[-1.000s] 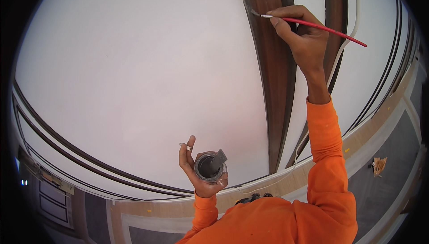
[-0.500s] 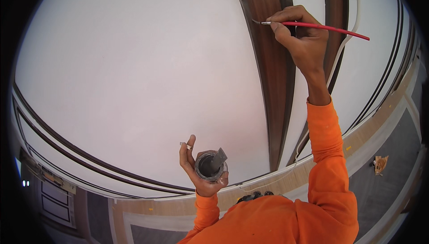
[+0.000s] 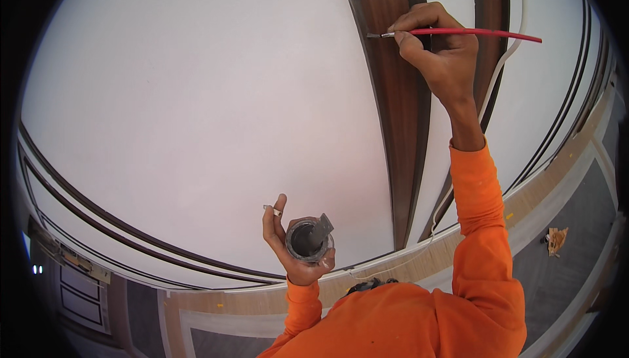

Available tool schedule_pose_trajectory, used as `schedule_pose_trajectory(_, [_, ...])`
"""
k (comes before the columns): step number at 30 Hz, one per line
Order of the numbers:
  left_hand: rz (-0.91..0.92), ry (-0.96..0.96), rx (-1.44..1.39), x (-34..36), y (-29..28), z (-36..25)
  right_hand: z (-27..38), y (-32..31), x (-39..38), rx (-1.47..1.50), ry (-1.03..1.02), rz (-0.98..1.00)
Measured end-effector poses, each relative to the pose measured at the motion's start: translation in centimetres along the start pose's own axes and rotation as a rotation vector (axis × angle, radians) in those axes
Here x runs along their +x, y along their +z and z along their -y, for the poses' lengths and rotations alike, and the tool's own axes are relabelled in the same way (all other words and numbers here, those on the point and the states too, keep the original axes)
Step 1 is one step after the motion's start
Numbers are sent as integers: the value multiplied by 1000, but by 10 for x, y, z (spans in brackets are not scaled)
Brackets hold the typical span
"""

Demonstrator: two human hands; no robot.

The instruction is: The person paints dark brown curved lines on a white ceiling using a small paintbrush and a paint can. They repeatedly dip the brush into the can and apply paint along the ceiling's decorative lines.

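Observation:
My right hand (image 3: 440, 53) pinches a thin red-handled paintbrush (image 3: 485, 31) near its metal ferrule. The dark bristles touch or nearly touch the left dark edge of a brown wood-look panel (image 3: 396, 89) on the wall; contact cannot be told exactly. Lower down, my left hand (image 3: 295, 253) holds a small round pot of dark grey paint (image 3: 305, 240) from beneath and around its side. A flat grey scraper-like blade (image 3: 322, 228) leans in the pot, and its lower end is hidden. Between two raised fingers of the left hand sits a small white stick, possibly a cigarette (image 3: 273, 210).
A white wall (image 3: 216, 109) spreads left of the panel, with dark trim lines (image 3: 157, 246) along its bottom. To the right, a pale cable (image 3: 501, 63) hangs by a second brown strip (image 3: 488, 7). Crumpled brown scrap (image 3: 557, 241) lies on the grey floor (image 3: 550, 286).
The brush has levelled out, its handle end rising slightly. My right hand has shifted a little up and left, and the bristles sit slightly lower at the panel's edge. My left hand barely moved.

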State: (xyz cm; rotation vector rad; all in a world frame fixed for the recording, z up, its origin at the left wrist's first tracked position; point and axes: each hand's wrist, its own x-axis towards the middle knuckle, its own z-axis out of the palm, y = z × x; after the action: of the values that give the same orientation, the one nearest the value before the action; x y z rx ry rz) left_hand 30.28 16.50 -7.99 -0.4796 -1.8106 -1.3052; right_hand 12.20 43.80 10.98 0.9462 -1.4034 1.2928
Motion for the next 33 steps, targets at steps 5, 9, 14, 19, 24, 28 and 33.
schedule_pose_trajectory(5, [4,0,-19,0,1,1,5,6,2,-11,45,-60])
schedule_pose_trajectory(9, [6,-3,-11,1,0,0,7,13,10,-29,-12,-137])
schedule_pose_trajectory(14, [7,-21,-24,1,1,-2,8,15,14,-19,-64,-194])
schedule_pose_trajectory(19, [8,-18,-25,-2,0,-2,7,14,5,-74,-51,-124])
schedule_pose_trajectory(24, [34,-29,-62,-1,-2,-7,23,10,6,-71,-86,-96])
schedule_pose_trajectory(28, [74,-41,-177,-2,-4,-8,36,10,17,-100,-239,-94])
schedule_pose_trajectory(33, [202,-91,-413,-11,-1,-6,59,13,25,-235,-329,-38])
